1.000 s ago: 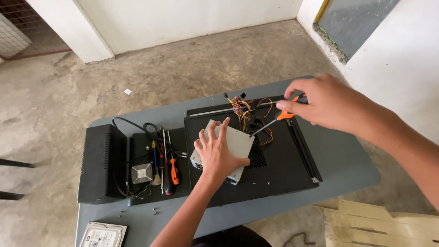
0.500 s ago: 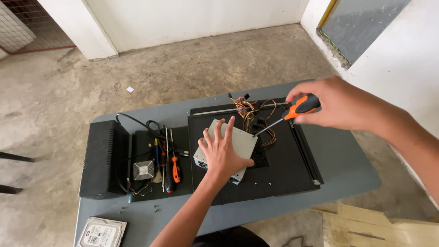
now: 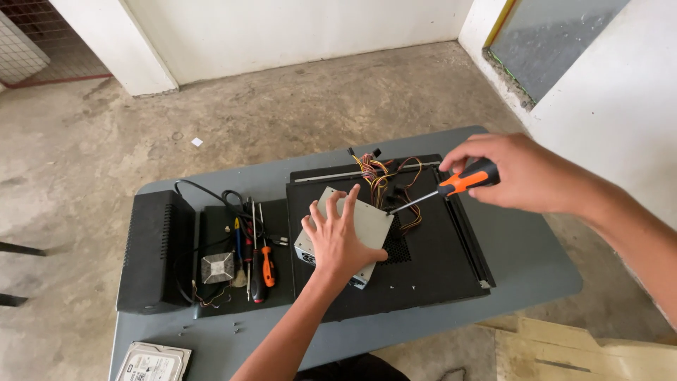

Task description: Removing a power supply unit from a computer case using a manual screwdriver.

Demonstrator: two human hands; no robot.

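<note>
While the left hand point(image 3: 342, 243) is lying flat with its fingers spread wide on the grey power supply box point(image 3: 343, 236), it is covering much of the top of the box, so only the far corner and the near edge are showing. The box is resting on the black case panel point(image 3: 423, 271), near the middle of the grey table point(image 3: 536, 261). The right hand point(image 3: 511, 173) is closing around the orange and black handle of one screwdriver point(image 3: 441, 194); the tip is pointing at the far right side of the box, but I cannot tell if it is touching a screw. One bundle of coloured wires point(image 3: 384, 176) is lying just behind the box. On the left, several loose tools point(image 3: 257, 257) are lying together, too close for counting, beside one small heatsink point(image 3: 217, 268) and one black case part point(image 3: 151, 250). One hard drive point(image 3: 151, 363) is cut off by the near edge. A few tiny screws point(image 3: 211, 328) are hard to make out. Compared with half a second ago, the right hand is sitting slightly lower and the left hand is staying on the box.
</note>
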